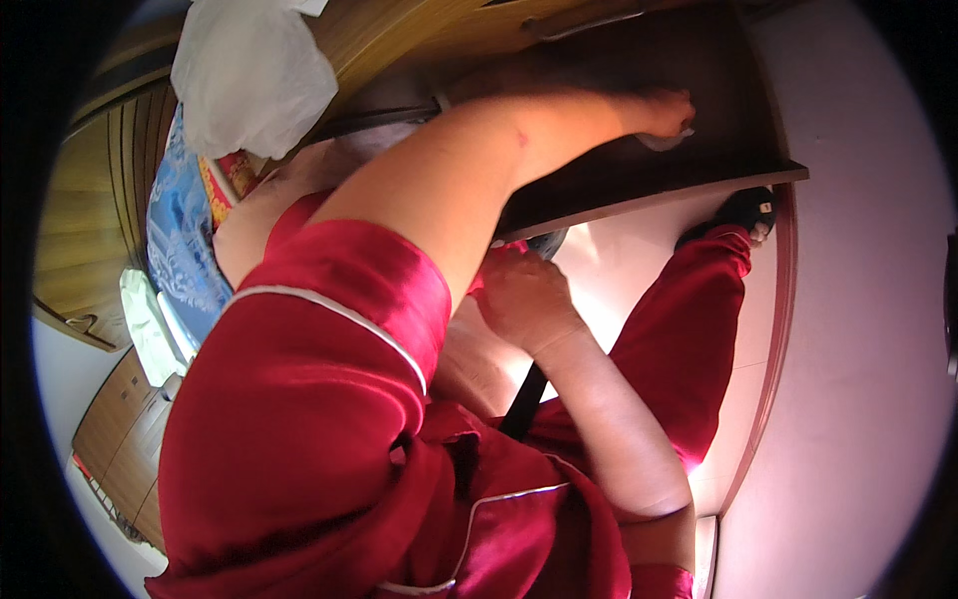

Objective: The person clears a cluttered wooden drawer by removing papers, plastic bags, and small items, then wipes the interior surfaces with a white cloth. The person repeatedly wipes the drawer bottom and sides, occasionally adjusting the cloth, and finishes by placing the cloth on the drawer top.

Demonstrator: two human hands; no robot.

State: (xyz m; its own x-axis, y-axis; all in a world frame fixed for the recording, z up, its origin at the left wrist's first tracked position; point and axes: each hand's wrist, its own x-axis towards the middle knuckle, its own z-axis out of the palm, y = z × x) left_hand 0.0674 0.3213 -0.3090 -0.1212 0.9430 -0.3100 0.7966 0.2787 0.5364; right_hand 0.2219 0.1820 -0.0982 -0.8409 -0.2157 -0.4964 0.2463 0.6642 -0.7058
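Observation:
My left hand reaches out over a dark wooden shelf or cabinet board, close to its right end. It is closed around a thin, pale cloth or wipe, part of which shows below the fingers. Nearer to me, my right hand is bent down in front of the board's front edge, beside some red fabric. Its fingertips are hidden, so whether it grips the fabric does not show. Both arms come out of red satin sleeves with white piping.
A white plastic bag hangs at the upper left, by wooden furniture. Below it lies blue patterned fabric. A pale wall rises on the right. My red trouser leg and dark shoe are beside it on the light floor.

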